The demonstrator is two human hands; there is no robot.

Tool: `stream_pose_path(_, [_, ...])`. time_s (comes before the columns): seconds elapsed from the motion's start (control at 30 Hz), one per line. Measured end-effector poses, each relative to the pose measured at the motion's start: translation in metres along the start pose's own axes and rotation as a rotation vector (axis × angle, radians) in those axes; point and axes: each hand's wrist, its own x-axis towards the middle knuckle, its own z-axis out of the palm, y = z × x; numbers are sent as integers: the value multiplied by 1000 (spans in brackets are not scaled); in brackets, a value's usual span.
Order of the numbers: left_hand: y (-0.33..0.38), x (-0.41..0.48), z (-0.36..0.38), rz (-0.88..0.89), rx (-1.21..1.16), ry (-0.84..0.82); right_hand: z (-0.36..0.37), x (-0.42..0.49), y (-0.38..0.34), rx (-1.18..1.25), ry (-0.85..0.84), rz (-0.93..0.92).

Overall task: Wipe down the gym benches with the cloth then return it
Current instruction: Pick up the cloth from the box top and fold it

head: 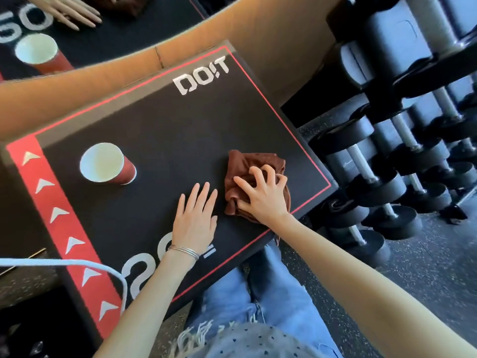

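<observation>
A crumpled brown cloth [247, 166] lies on the right part of a black padded box top [165, 130] with a red border and white "DO!T" lettering. My right hand [263, 195] presses down on the cloth with curled, spread fingers gripping it. My left hand [196, 215] rests flat on the black surface just left of the cloth, fingers together and holding nothing; it wears thin bracelets at the wrist.
A red paper cup [105, 164] with a white inside stands on the box's left part. A dumbbell rack [392, 156] fills the right side. A mirror [77, 27] behind reflects the cup and a hand. A white cable [77, 264] crosses at lower left.
</observation>
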Motion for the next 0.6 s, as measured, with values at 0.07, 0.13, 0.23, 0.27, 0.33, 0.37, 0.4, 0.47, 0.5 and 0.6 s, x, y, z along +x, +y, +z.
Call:
stream_pose_path(0.07, [-1, 0, -2, 19, 24, -2, 1, 0, -3, -35, 30, 0])
stream_pose_path(0.13, [-1, 1, -6, 35, 36, -1, 0, 1, -3, -73, 42, -6])
stream_pose_path(0.23, [3, 3, -13, 77, 43, 17, -4, -3, -2, -83, 46, -10])
stream_pose_path(0.27, [5, 4, -16, 95, 45, 24, -6, -9, -1, -85, 50, -3])
stream_pose_path(0.33, [11, 5, -22, 135, 48, 37, -11, -24, 2, -64, 21, 24])
stream_pose_path(0.37, [16, 5, -25, 162, 57, 45, -13, -35, 6, -46, 10, 56])
stream_pose_path(0.4, [21, 5, -27, 192, 68, 54, -15, -49, 11, -28, 16, 105])
stream_pose_path(0.47, [36, 4, -31, 268, 72, 75, -20, -81, 22, -2, 68, 243])
stream_pose_path(0.5, [46, 3, -33, 312, 68, 86, -23, -99, 27, 2, 94, 311])
stream_pose_path(0.6, [88, -2, -36, 477, 66, 93, -25, -162, 41, 22, 99, 489])
